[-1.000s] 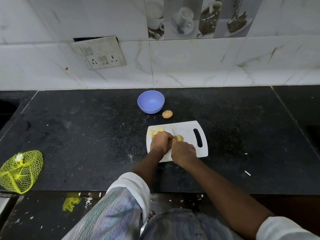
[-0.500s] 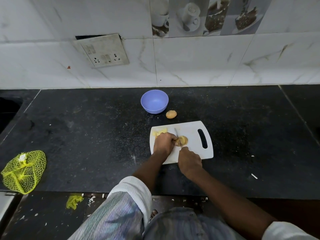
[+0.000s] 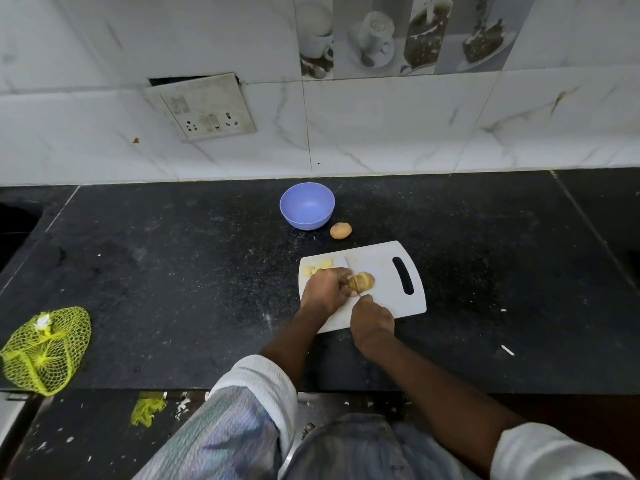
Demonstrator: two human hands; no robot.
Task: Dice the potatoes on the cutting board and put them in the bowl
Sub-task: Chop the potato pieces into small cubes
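A white cutting board [image 3: 384, 271] lies on the black counter. On it sits a brown potato piece [image 3: 363, 282], held from the left by my left hand [image 3: 325, 289]. My right hand [image 3: 372, 318] grips a knife [image 3: 350, 266] whose blade runs across the potato, tip pointing away from me. Several pale yellow cut pieces [image 3: 318, 266] lie at the board's far left corner. A whole potato [image 3: 340, 230] rests on the counter beyond the board, next to an empty lilac bowl [image 3: 307, 206].
A yellow net bag [image 3: 45, 348] lies at the counter's left front edge. A socket plate [image 3: 202, 107] hangs on the tiled wall behind. Small white scraps [image 3: 507, 350] dot the counter to the right. A dark sink opening [image 3: 17, 223] is at far left.
My right hand has drawn back toward me with the knife, baring more of the potato piece. My left hand stays on the potato.
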